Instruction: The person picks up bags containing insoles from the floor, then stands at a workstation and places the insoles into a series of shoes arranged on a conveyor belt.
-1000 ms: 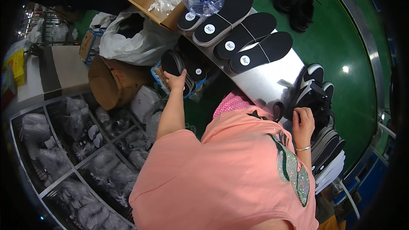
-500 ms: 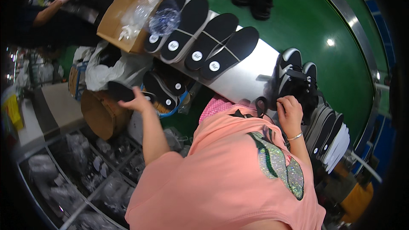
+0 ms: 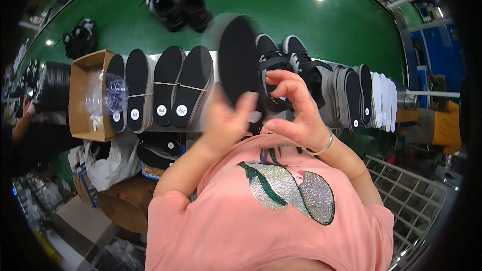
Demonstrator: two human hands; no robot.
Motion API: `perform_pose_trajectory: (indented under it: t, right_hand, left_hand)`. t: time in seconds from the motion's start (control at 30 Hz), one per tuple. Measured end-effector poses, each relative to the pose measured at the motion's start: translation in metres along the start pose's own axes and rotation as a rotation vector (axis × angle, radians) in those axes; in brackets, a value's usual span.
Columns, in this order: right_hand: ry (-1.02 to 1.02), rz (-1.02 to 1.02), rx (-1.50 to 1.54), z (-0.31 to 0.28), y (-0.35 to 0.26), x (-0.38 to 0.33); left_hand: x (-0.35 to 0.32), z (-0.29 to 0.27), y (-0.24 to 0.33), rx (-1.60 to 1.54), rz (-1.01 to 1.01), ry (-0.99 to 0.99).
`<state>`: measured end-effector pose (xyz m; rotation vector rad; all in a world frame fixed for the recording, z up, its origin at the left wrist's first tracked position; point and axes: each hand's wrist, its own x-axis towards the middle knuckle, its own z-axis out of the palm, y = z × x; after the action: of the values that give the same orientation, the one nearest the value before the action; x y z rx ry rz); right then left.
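My left hand (image 3: 224, 123), smeared by motion, grips a black insole (image 3: 237, 60) near its heel and holds it up in front of me. The insole's edge is blurred, so I cannot tell whether it is one or a stack. To its right my right hand (image 3: 298, 110) is raised with thumb and fingers curved and apart, nothing between them. Just beyond that hand a pair of black shoes with grey soles, a left shoe (image 3: 271, 50) and a right shoe (image 3: 300, 52), stands on the metal bench; the held insole and my hand partly cover them.
Stacks of black insoles (image 3: 193, 83) with round white labels line the bench on the left, beside a cardboard box (image 3: 90, 65) of clear plastic. More insoles (image 3: 346, 90) and white ones (image 3: 384, 100) stand right. Black shoes (image 3: 183, 10) lie on the green surface beyond. A wire rack (image 3: 409, 190) stands at lower right.
My left hand has swung from the lower left to the middle with the insole. My right hand has lifted off the shoes, and the view has turned right.
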<state>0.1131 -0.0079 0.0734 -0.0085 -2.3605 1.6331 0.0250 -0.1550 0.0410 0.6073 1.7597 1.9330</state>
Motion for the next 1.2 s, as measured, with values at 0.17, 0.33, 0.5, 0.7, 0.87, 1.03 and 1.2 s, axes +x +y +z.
perform_pose_trajectory:
  t: [0.17, 0.33, 0.5, 0.7, 0.87, 1.03, 1.2]
  right_hand:
    - [0.339, 0.282, 0.087, -0.017, 0.001, -0.013]
    - [0.244, 0.08, -0.701, -0.074, 0.005, -0.04]
    - [-0.22, 0.176, -1.103, -0.067, 0.008, -0.054]
    - [-0.526, 0.238, -1.295, -0.038, 0.029, -0.018]
    - [-0.336, 0.377, -1.222, -0.01, 0.097, 0.0]
    - [-0.246, 0.355, -1.206, -0.016, 0.063, -0.016]
    - [-0.373, 0.395, -1.312, -0.037, 0.035, -0.029]
  left_hand:
    - [0.022, 0.057, -0.013, 0.162, 0.31, -0.494]
    - [0.04, 0.05, -0.061, 0.549, 0.043, -0.372]
    - [0.059, 0.067, -0.086, 0.704, 0.335, -0.084]
    - [0.089, 0.08, -0.092, 0.653, 0.331, -0.173]
    - [0.091, 0.083, -0.101, 0.702, 0.156, -0.101]
    - [0.093, 0.08, -0.1, 0.742, 0.12, -0.021]
    - [0.093, 0.079, -0.101, 0.72, 0.188, 0.001]
